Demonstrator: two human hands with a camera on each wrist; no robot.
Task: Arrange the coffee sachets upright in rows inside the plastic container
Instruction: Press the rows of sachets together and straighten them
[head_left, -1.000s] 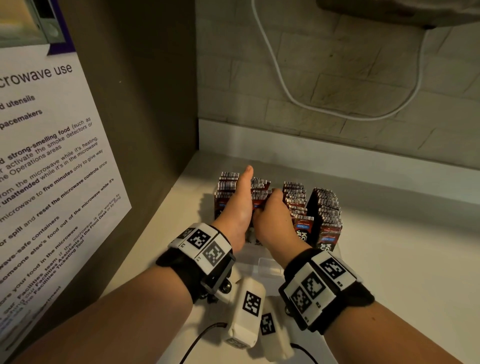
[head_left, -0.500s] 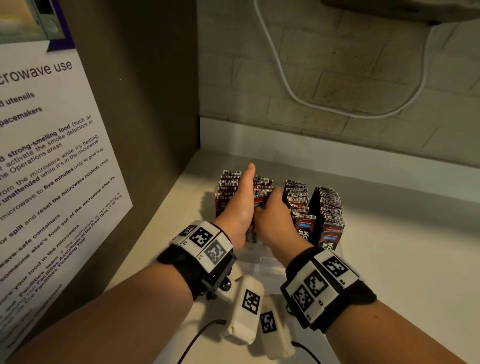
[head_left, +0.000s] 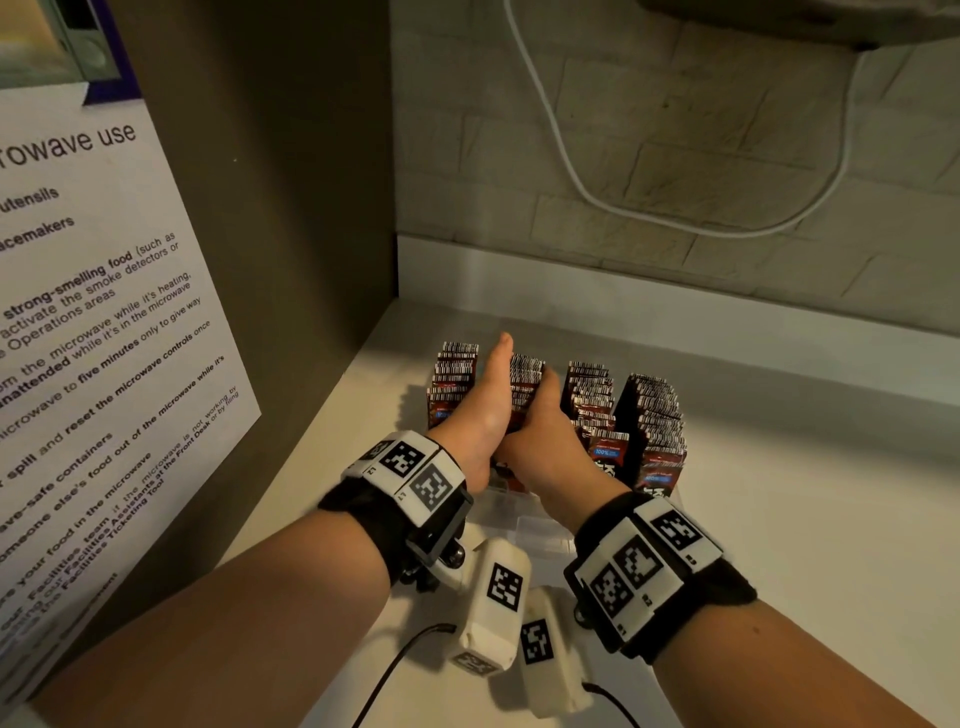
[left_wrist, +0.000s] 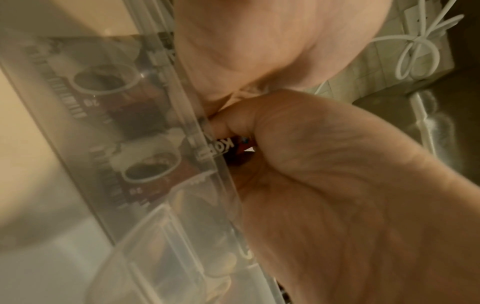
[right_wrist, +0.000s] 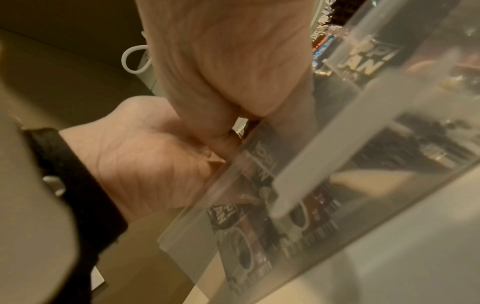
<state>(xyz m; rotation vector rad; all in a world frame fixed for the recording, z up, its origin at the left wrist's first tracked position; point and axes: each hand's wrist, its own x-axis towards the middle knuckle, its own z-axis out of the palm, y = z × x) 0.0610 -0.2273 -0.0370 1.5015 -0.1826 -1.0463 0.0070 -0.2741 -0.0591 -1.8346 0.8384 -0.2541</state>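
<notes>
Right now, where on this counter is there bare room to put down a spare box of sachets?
The counter is bare to the right of the container, out to the frame edge, and in the strip behind it along the wall. It is crowded in the container, where both hands, left and right, work among four rows of sachets. The left side is tight against the cabinet.
</notes>
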